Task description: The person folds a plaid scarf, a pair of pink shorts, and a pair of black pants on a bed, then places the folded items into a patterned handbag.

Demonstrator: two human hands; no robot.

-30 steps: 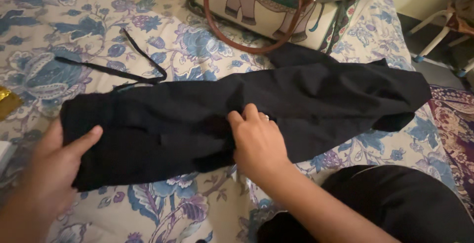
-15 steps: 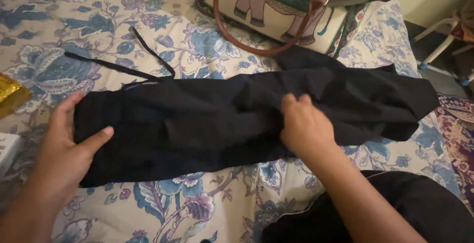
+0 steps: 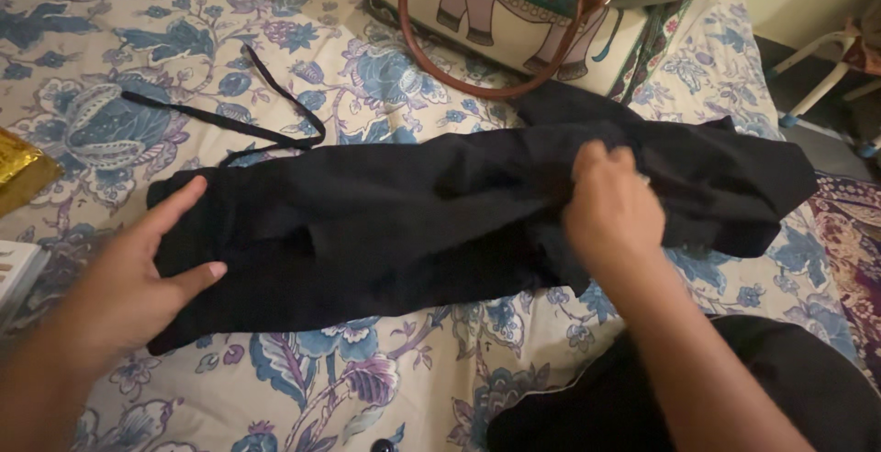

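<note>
Both hands lay on the black garment: left hand, open and flat, at its 9 o'clock end; right hand pinched cloth toward 3 o'clock.

Dim, warm indoor light; the black garment loses fold detail in shadow, and both hands show slight motion blur.

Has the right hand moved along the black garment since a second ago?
Yes. The right hand slid rightward along the black garment, toward its end below the elephant-print bag.
</note>
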